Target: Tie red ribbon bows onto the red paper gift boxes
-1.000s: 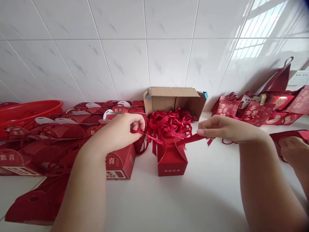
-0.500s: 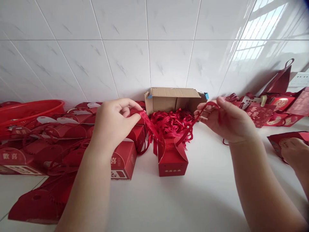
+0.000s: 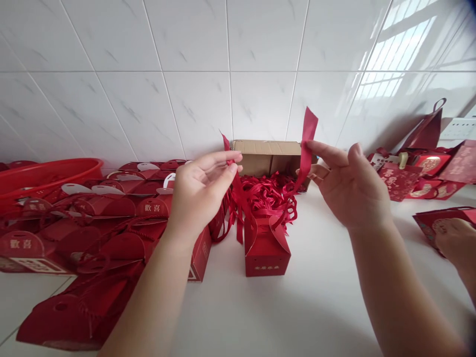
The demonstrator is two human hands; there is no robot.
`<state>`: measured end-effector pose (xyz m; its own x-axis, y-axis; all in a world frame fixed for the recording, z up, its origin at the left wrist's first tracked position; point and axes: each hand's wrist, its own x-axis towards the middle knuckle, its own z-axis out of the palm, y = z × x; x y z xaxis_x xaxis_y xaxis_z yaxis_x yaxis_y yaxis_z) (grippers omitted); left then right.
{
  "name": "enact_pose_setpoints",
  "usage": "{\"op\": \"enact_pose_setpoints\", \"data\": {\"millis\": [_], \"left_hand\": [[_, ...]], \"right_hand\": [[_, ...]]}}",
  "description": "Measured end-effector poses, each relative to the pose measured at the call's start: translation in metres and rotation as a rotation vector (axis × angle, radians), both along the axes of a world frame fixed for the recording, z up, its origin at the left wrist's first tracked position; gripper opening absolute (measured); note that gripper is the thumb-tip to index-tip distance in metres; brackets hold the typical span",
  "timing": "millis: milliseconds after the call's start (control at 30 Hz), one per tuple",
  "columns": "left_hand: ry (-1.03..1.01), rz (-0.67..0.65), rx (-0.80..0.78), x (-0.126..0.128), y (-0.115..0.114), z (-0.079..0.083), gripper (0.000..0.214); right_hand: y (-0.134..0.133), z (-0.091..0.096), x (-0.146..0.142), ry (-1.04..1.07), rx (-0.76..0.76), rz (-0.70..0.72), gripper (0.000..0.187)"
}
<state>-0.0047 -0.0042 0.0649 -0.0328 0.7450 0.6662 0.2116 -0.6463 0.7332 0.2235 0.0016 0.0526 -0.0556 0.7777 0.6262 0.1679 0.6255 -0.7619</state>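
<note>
A small red gift box (image 3: 267,254) with gold characters stands upright on the white countertop, its curved top flaps folded together. Red ribbon (image 3: 241,191) rises from its top toward both sides. My left hand (image 3: 206,191) pinches one side of this ribbon between thumb and fingertips, with a short end sticking up above them. On the other side, my right hand (image 3: 347,186) has the ribbon's flat end (image 3: 308,131) at its fingertips, the end pointing upward; the thumb stands apart, so the ribbon seems caught between the fingers.
Behind the box, an open cardboard carton (image 3: 267,147) spills a heap of red ribbons (image 3: 271,196). Many red boxes (image 3: 92,248) and a red plastic basin (image 3: 70,173) crowd the left. At right, another person's hand (image 3: 455,240) touches a red bag; more red packages (image 3: 433,161) stand behind.
My left hand has moved right, toward the box. At my right hand, the ribbon loop has become a straight end pointing up, and the thumb has come away from it.
</note>
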Motion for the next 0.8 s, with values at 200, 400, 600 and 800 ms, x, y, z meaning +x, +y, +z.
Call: {"op": "enact_pose_setpoints", "data": {"millis": [200,400,600,800], "left_hand": [[0.036,-0.002,0.144,0.005,-0.003,-0.002,0.029],[0.141,0.056,0.046,0.002,0.0,0.014,0.061],[0.06,0.066,0.134,0.009,0.002,0.016,0.021],[0.03,0.069,0.213,0.013,0.003,0.01,0.01]], "right_hand": [[0.007,-0.008,-0.004,0.194,0.107,0.171,0.031],[0.006,-0.009,-0.01,0.242,0.124,0.203,0.024],[0.002,-0.01,-0.012,0.218,0.149,0.138,0.026],[-0.002,-0.009,-0.013,0.206,0.166,0.172,0.028]]}}
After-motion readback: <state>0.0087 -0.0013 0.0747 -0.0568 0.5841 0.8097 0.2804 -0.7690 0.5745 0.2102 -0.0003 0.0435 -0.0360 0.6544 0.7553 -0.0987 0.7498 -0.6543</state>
